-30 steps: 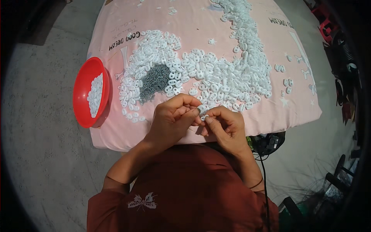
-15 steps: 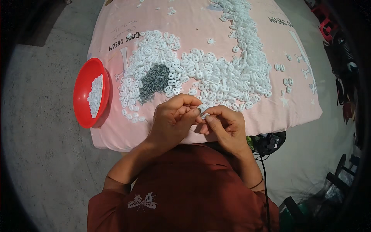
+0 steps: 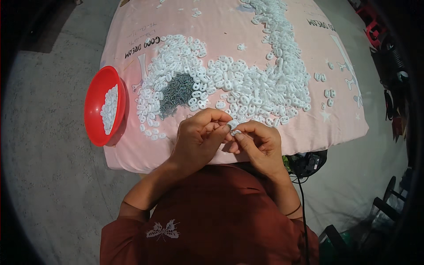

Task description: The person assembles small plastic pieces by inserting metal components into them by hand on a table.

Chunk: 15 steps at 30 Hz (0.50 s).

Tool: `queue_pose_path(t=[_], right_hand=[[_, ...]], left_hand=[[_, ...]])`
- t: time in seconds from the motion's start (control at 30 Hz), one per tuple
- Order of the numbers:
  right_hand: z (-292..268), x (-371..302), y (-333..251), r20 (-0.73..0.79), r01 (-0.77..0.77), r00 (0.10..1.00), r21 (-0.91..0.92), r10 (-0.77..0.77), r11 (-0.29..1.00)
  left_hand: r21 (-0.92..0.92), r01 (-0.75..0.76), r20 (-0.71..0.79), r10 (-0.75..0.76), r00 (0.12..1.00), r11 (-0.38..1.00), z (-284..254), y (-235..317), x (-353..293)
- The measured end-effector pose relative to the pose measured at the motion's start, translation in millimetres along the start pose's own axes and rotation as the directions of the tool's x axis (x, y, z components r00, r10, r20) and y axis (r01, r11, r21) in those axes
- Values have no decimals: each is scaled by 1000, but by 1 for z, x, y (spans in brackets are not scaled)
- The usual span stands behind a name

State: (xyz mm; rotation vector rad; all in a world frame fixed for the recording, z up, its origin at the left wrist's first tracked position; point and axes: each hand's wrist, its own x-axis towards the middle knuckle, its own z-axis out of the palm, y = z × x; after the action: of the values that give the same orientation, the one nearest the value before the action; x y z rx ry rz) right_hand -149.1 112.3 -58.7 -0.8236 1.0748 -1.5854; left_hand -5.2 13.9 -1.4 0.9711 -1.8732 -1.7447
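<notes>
My left hand (image 3: 198, 134) and my right hand (image 3: 260, 141) meet at the table's near edge, fingertips almost touching. A small white oval plastic piece (image 3: 236, 132) is pinched between my right thumb and forefinger. My left thumb and forefinger are closed in a pinch beside it; what they hold is too small to make out. Just beyond my fingers spreads a large pile of white two-hole plastic pieces (image 3: 251, 90). To its left, a heap of small grey screws (image 3: 177, 92) lies with more of the white pieces around it.
A pink printed cloth (image 3: 128, 154) covers the table. At its left edge a red bowl (image 3: 95, 108) stands tilted, with white pieces inside. Several loose pieces (image 3: 327, 93) lie at the right. Below the near edge hangs a black bag (image 3: 309, 163), and a black cable (image 3: 304, 207) runs down.
Both hands stay in nearly the same place, fingertips still pinched together. The piles and the bowl look the same.
</notes>
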Motion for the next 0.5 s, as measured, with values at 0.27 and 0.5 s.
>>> queue_pose_path(t=[0.27,0.5], right_hand=[[0,0,0,-5,-2,1000,13,2,1000],[0,-1,-1,-10,-13,1000,13,14,1000]], left_hand=[[12,-12,15,12,1000,1000,1,0,0],[4,31,27,-31,999,1000,1,2,-1]])
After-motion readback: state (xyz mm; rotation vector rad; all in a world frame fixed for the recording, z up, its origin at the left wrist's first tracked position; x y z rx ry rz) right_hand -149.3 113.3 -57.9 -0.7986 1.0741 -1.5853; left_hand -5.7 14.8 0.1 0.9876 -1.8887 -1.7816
